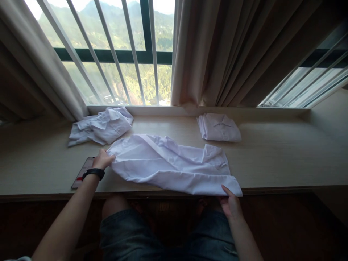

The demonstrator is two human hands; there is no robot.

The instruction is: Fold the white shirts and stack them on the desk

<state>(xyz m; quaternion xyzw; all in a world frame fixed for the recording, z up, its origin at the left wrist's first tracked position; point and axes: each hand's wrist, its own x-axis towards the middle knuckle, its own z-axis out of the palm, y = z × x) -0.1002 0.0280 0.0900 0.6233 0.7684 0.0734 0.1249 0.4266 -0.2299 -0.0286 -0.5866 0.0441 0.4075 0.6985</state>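
The white shirt (171,165) lies spread flat on the wooden ledge (272,159), at its front edge. The left hand (102,159) is clamped on the shirt's left end. The right hand (230,203) pinches its front right corner. Behind the shirt: a crumpled shirt (102,126) to the left, a folded shirt (219,127) to the right. A phone (81,175) lies beside the left wrist.

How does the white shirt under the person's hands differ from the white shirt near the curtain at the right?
The shirt under the hands lies spread out and rumpled; the shirt near the curtain is folded into a neat, compact stack. The left hand and right hand grip the spread one; nothing touches the folded one. Both are white and rest on the ledge.
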